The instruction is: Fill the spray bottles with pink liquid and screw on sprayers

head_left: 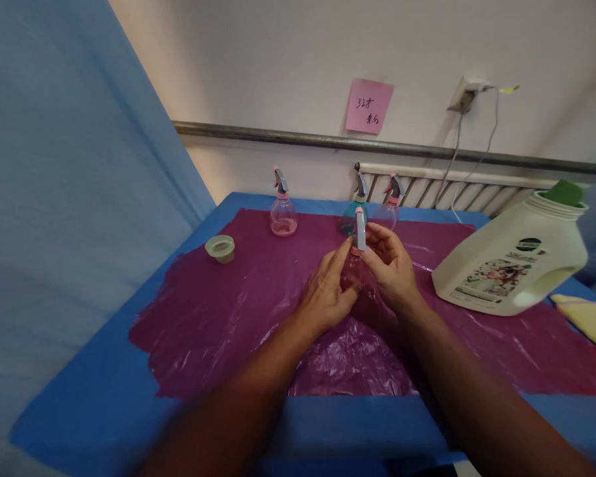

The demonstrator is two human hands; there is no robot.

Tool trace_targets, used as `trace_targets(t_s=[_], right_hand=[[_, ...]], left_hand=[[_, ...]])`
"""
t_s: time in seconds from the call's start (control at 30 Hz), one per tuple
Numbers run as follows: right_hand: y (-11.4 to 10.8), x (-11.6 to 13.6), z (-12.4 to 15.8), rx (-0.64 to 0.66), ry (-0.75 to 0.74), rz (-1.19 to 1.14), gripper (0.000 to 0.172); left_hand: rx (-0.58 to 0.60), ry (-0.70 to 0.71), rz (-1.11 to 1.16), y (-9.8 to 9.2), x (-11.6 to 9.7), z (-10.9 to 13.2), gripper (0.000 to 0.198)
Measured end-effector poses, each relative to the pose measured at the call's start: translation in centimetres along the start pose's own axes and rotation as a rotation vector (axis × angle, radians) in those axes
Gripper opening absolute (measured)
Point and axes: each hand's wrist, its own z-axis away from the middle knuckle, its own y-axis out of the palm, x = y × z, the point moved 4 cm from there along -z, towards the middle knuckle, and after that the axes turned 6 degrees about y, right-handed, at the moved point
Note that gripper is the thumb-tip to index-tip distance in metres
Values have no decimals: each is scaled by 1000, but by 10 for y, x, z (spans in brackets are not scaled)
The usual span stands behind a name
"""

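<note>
Between my hands stands a clear spray bottle [356, 268] with a grey and pink trigger head. My left hand [330, 285] is wrapped at its left side, the index finger up at the pink collar. My right hand [392, 265] grips the spray head from the right, thumb below the grey part. Just behind are a teal spray bottle [349, 218] and a clear one with a pink collar [388, 215], both partly hidden. Farther left, another spray bottle [283, 217] holds a little pink liquid.
A small pale green cup [220, 249] sits on the left of the purple plastic sheet [218, 318]. At the right stands a large cream jug [506, 258] with a green piece in its mouth, beside a yellow cloth [589, 321]. Blue curtain [79, 165] hangs at left.
</note>
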Motion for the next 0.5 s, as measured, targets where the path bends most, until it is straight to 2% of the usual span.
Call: trace_targets(t_s=[0.13, 0.37, 0.5], right_hand=[[-2, 3, 6, 70, 12, -3, 55], [3, -3, -1, -11, 6, -20, 71], [5, 7, 4, 40, -13, -27, 66]], left_hand=[[-6, -2, 0, 0, -1, 0, 98], [-2, 2, -17, 2, 1, -1, 98], [9, -23, -26, 0, -1, -2, 94]])
